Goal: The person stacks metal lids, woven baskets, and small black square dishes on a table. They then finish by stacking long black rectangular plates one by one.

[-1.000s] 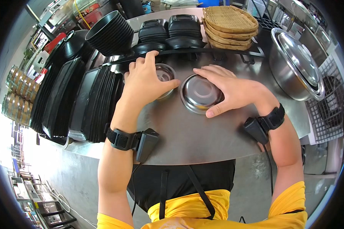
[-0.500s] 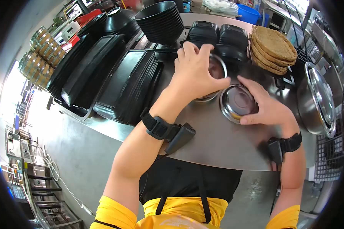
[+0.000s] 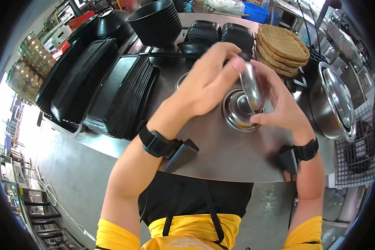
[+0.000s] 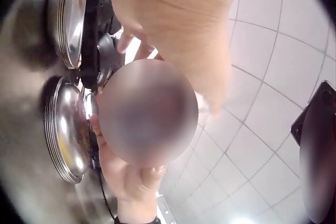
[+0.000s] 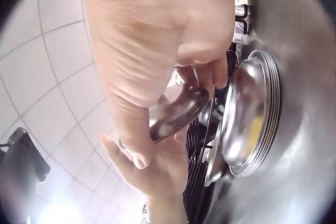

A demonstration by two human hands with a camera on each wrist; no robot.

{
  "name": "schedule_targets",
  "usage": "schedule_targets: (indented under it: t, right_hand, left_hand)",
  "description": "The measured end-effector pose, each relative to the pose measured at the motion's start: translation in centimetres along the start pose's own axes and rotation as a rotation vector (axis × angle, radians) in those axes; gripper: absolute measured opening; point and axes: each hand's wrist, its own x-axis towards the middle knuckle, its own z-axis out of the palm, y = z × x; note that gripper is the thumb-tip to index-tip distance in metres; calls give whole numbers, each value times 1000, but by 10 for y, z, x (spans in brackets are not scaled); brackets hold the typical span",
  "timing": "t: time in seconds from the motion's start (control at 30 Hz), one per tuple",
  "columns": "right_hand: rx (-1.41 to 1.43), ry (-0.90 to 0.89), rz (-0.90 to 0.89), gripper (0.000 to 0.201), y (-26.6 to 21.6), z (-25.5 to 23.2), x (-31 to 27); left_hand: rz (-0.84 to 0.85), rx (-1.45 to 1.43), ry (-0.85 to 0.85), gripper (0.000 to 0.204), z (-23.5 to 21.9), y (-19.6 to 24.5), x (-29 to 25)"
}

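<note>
My right hand [image 3: 281, 100] holds a shallow round stainless steel bowl [image 3: 254, 87], tilted up on edge, thumb at its near rim. Below it a stack of upside-down steel bowls [image 3: 232, 109] sits on the steel table, its layered rims showing in the right wrist view. My left hand [image 3: 208, 85] is close on the bowl's left side, fingers extended and thumb raised beside the bowl's upper edge. In the right wrist view the left palm [image 5: 165, 166] lies open behind the bowl [image 5: 178, 111]. A second steel stack [image 4: 71, 19] is mostly hidden by the left hand in the head view.
Long black trays [image 3: 116, 91] stand stacked on the left, with black bowls [image 3: 154, 25] and small black dishes [image 3: 203, 31] behind. Woven bamboo trays [image 3: 283, 46] are piled at the back right. A lidded steel pot [image 3: 327, 108] stands at the right edge.
My right hand has lifted the top bowl off the right stack and turned it on edge. The left hand has moved from the left stack toward that bowl. The head view has shifted.
</note>
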Motion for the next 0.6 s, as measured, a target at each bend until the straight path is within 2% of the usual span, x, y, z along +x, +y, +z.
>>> schedule_targets:
  t: [0.07, 0.1, 0.13, 0.17, 0.2, 0.27, 0.3, 0.4, 0.6]
  right_hand:
    - [-543, -39, -40, 112, -2, -9, -3]
    - [-605, -85, 67, 108, -5, -11, -5]
    - [-609, -85, 72, 108, -3, -12, -7]
    - [-662, -174, 144, 107, 0, -12, -9]
    - [-714, -263, 216, 106, 2, -12, -10]
    - [-747, -272, 231, 106, 1, -7, -9]
    - [-787, -246, 221, 107, 2, -4, -10]
    - [-822, -231, 199, 107, 6, -5, -11]
    - [-809, -249, 200, 108, 6, -6, -7]
  left_hand:
    - [-37, 500, 66, 53, -6, -4, 2]
    - [-36, 494, 66, 53, -6, -7, 0]
    - [-109, 738, 56, 56, -6, -10, -4]
    - [-184, 982, 44, 58, -5, -14, -7]
    - [-183, 978, 45, 58, -3, -16, -10]
    - [-379, 1128, -76, 70, 1, -20, -15]
    - [-374, 1108, -118, 80, 0, -21, -15]
    - [-416, 1032, -181, 84, -2, -21, -14]
    - [-382, 942, -128, 78, -5, -19, -13]
